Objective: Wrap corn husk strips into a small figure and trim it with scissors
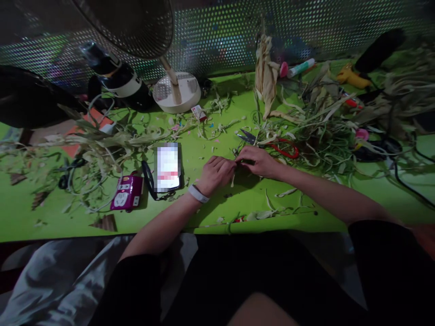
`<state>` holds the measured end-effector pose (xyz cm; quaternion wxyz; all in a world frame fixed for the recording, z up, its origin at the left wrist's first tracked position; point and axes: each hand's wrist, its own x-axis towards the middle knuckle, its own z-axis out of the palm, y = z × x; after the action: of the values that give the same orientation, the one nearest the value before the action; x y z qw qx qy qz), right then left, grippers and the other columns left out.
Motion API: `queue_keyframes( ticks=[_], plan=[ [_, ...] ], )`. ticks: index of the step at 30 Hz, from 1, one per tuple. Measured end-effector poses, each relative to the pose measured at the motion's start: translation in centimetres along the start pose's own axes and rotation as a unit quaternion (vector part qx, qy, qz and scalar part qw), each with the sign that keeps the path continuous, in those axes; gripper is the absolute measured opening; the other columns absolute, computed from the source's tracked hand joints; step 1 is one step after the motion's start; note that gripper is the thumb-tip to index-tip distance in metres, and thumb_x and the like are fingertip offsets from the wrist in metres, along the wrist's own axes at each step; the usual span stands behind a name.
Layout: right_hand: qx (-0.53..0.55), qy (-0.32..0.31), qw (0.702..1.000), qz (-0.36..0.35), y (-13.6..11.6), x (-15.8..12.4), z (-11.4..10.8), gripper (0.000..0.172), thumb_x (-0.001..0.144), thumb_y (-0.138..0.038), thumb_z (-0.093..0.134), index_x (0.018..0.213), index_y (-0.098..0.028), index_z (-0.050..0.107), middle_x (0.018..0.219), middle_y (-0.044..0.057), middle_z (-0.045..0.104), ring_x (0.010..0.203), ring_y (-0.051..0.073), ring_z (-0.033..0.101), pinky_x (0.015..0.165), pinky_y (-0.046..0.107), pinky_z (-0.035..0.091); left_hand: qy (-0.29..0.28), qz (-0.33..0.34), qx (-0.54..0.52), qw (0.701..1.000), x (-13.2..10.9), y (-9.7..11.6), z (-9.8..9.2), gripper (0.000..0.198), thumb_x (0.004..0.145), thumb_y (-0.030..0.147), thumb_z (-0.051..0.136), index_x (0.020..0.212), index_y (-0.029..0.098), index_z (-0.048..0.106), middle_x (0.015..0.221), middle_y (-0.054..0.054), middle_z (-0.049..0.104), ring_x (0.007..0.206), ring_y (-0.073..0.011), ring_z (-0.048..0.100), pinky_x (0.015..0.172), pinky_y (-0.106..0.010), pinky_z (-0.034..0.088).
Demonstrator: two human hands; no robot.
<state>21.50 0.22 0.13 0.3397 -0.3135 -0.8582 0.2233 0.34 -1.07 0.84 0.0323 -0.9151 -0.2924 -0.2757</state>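
My left hand [218, 173], with a pale band on its wrist, is over the green table, its fingers curled together. My right hand [256, 162] closes in a pinch, and its fingertips meet the left ones. A small thing seems to be between them, but the fingers hide its kind. A narrow pale strip [232, 181] shows just below the fingertips. Just beyond my right hand lie scissors with red handles [288, 148], blades pointing left. Left of my left hand is a lit phone [167, 167].
A fan base [177, 93] and dark bottle [124, 83] stand at the back left. A dried corn husk bundle [266, 74] leans at the back. Loose husk strips [316, 131] pile at right, near a yellow-black tool [353, 76]. A purple packet [127, 192] lies at left.
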Motion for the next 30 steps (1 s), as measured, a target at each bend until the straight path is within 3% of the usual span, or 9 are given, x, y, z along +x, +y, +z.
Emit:
queue_keyframes(
  ticks=[11, 17, 23, 30],
  plan=[
    [-0.024, 0.027, 0.999, 0.001, -0.7, 0.1, -0.6, 0.009, 0.084, -0.017, 0.056, 0.084, -0.017, 0.064, 0.083, 0.008, 0.067, 0.079, 0.018, 0.061, 0.073, 0.032, 0.051, 0.011, 0.008, -0.032, 0.999, 0.0, -0.5, -0.2, 0.008, 0.09, 0.017, 0.05, 0.093, 0.017, 0.058, 0.081, -0.005, 0.071, 0.072, -0.0165, 0.062, 0.069, -0.031, 0.043],
    [-0.035, 0.013, 0.999, 0.016, -0.6, 0.1, -0.5, 0.005, 0.077, -0.015, 0.057, 0.079, -0.018, 0.061, 0.078, 0.006, 0.064, 0.075, 0.018, 0.058, 0.07, 0.031, 0.048, -0.04, -0.003, -0.044, 0.998, 0.0, -0.7, -0.3, 0.017, 0.088, 0.017, 0.05, 0.101, 0.016, 0.06, 0.086, -0.007, 0.071, 0.077, -0.0186, 0.062, 0.07, -0.033, 0.044],
    [-0.024, 0.009, 0.999, 0.032, -0.6, 0.0, -0.5, 0.004, 0.078, -0.018, 0.055, 0.078, -0.018, 0.06, 0.079, 0.006, 0.063, 0.075, 0.018, 0.058, 0.071, 0.031, 0.047, -0.083, -0.008, -0.022, 0.996, 0.5, -1.2, -1.0, 0.036, 0.076, 0.019, 0.056, 0.11, 0.015, 0.063, 0.097, -0.011, 0.068, 0.089, -0.0236, 0.059, 0.075, -0.037, 0.045],
    [-0.066, -0.016, 0.997, 0.048, -0.9, 0.0, -0.8, 0.003, 0.073, -0.016, 0.055, 0.073, -0.018, 0.056, 0.075, 0.006, 0.061, 0.072, 0.019, 0.055, 0.07, 0.031, 0.042, -0.105, -0.012, 0.022, 0.994, 0.5, -1.6, -0.8, 0.023, 0.08, 0.021, 0.056, 0.1, 0.017, 0.068, 0.09, -0.011, 0.065, 0.084, -0.0247, 0.055, 0.073, -0.039, 0.043]
  ],
)
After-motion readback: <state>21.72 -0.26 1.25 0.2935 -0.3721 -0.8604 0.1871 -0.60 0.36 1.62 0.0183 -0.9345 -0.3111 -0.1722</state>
